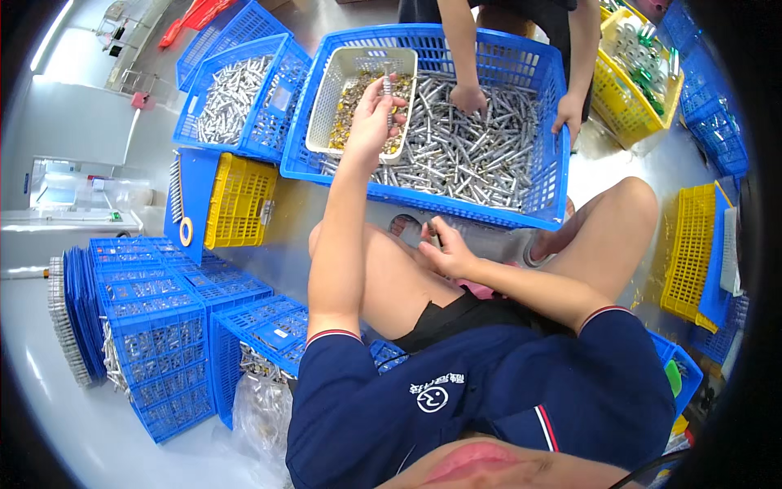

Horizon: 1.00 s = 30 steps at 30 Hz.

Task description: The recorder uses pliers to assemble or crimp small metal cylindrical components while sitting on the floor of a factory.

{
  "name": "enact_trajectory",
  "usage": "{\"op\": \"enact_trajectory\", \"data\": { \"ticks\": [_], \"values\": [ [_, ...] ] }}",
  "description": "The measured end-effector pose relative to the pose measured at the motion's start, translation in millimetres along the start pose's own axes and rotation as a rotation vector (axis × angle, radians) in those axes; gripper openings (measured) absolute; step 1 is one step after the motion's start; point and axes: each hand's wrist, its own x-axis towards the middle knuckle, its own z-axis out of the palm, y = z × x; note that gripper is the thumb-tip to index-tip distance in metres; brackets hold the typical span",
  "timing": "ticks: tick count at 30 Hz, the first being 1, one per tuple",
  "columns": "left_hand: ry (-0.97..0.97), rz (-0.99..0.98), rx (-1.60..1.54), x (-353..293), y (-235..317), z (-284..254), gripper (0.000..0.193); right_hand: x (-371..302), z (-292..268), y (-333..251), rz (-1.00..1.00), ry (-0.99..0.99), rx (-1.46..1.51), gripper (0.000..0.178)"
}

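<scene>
My left hand (374, 122) is raised over a cream plastic basket (324, 98). It pinches a slim silvery metal rod (388, 96) with a ribbed section, held nearly upright. Small brass-coloured and grey parts (351, 96) lie in that basket, which sits inside the left end of a large blue crate (423, 196). Loose metal rods (481, 151) fill the rest of the crate. Above my lap, my right hand (452, 251) is closed, thumb against curled fingers. A small dark piece seems to show between them, too little of it to name.
Across the crate, another person's hand (468, 99) reaches into the rods; their other hand (568, 116) grips its right rim. A blue basket of metal parts (232, 98) stands left, near a yellow crate (239, 200). Stacked blue crates (155, 342) stand lower left, yellow baskets (692, 244) right.
</scene>
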Motion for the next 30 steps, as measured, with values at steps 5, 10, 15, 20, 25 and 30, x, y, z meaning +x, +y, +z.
{"op": "enact_trajectory", "data": {
  "ticks": [5, 10, 15, 20, 25, 30],
  "values": [
    [-0.005, -0.022, -0.037, -3.2, 10.4, 10.6, 0.034, 18.1, -95.9, -104.7, -0.088, 0.051, -0.212, 0.06],
    [-0.097, -0.031, -0.122, -6.1, 18.1, 22.3, 0.032, 87.0, -173.6, -172.2, -0.341, 0.175, -0.677, 0.063],
    [-0.215, -0.099, -0.182, 3.4, 21.1, 48.2, 0.033, 136.4, -222.2, -154.2, -0.528, 0.157, -1.081, 0.054],
    [-0.251, -0.19, -0.106, 12.1, 17.5, 55.0, 0.033, 148.9, -231.2, -138.6, -0.541, 0.16, -1.22, 0.052],
    [-0.263, -0.246, -0.024, 29.4, 2.4, 65.8, 0.033, 159.8, -242.9, -121.5, -0.515, 0.166, -1.292, 0.052],
    [-0.228, -0.262, 0.047, 41.0, -5.0, 73.0, 0.033, 164.6, -251.6, -138.0, -0.412, 0.026, -1.356, 0.051]
  ]
}}
